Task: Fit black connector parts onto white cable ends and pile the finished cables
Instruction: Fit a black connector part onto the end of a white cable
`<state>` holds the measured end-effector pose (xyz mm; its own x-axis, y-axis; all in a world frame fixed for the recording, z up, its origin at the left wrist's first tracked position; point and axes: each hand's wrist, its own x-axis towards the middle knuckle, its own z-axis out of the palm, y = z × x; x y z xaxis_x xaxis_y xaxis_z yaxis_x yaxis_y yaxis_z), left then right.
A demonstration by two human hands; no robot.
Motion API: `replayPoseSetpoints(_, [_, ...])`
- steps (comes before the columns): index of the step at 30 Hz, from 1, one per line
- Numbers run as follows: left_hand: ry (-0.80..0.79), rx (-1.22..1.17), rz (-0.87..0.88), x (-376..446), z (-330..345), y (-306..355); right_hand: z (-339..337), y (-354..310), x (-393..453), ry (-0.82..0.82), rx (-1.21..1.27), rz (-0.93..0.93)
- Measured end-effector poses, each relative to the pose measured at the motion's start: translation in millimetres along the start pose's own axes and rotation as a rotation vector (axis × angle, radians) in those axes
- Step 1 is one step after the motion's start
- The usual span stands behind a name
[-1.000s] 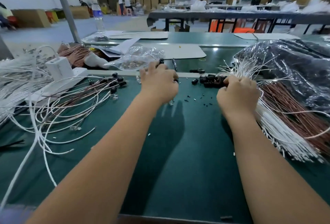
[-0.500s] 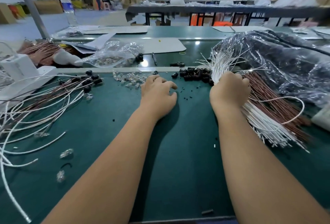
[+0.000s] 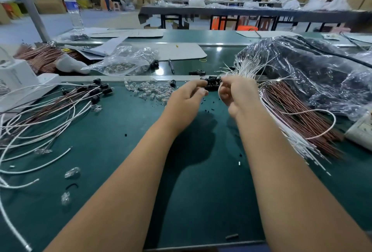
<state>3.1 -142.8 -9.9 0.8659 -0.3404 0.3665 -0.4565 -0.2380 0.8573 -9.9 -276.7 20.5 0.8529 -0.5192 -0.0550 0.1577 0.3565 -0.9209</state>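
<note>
Two hands over the green table point(image 3: 112, 151): left hand point(image 3: 184, 99) pinching something unclear, right hand point(image 3: 237, 92) pinching a white cable point(image 3: 219, 88).

Over the green-topped bench point(image 3: 120, 151), the left hand point(image 3: 187, 99) pinches a small black connector part point(image 3: 204, 84) at its fingertips. The right hand point(image 3: 237, 92), just beside it, curls its fingers round a thin white cable point(image 3: 219, 88). A small heap of black connector parts point(image 3: 213, 82) lies just behind both hands. A thick bundle of white and brown cables point(image 3: 291, 119) spreads along the right edge, partly under crinkled clear plastic point(image 3: 322, 74). Finished cables with black ends point(image 3: 60, 111) sprawl toward the left edge, near scattered clear plastic pieces point(image 3: 151, 90).
</note>
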Motion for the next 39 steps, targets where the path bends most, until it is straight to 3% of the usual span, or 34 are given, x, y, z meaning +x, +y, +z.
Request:
replayPoseSetpoints(5, [-0.148, -0.218, -0.064, -3.1, 10.7, 7.9, 3.9, -0.6, -6.9, -0.193, 0.531, 0.236])
replayPoseSetpoints(8, [-0.159, -0.275, -0.094, -2.6, 10.6, 9.0, 2.7, -2.8, -8.0, -0.243, 0.673, 0.269])
replayPoseSetpoints(14, [-0.179, -0.412, -0.131, -2.9, 5.0, 7.7, 6.0, -5.5, -10.1, -0.263, 0.306, 0.107])
replayPoseSetpoints(17, [-0.089, -0.502, -0.122, 0.6, -1.0, 6.8, 5.6, -5.8, -8.5, -0.16, 0.235, 0.039])
replayPoseSetpoints(20, [-0.002, -0.416, -0.134, 3.2, -7.7, 1.1, 4.5, -3.3, -9.1, -0.106, 0.174, -0.013])
replayPoseSetpoints(23, [-0.079, -0.329, -0.19, 3.7, -12.2, -1.5, 5.4, -1.7, -10.1, -0.063, 0.209, -0.127])
replayPoseSetpoints(26, [-0.231, -0.388, -0.23, 4.0, -17.5, 1.3, 6.3, 0.3, -10.1, -0.047, 0.229, -0.237])
replayPoseSetpoints(28, [-0.231, -0.406, -0.229, 4.1, -21.1, 2.3, 4.6, 2.5, -6.7, -0.043, 0.231, -0.271])
replayPoseSetpoints(31, [-0.084, -0.521, -0.246, 4.2, -28.8, 0.7, 1.0, 8.5, 1.8, -0.038, -0.049, -0.253])
replayPoseSetpoints(36, [0.055, -0.611, -0.246, 8.1, -38.1, -6.9, 1.8, 33.7, 17.1, -0.142, -1.055, -0.259])
replayPoseSetpoints(39, [0.063, -0.607, -0.266, 10.0, -38.1, -8.8, 3.5, 43.0, 16.3, -0.27, -1.457, -0.293])
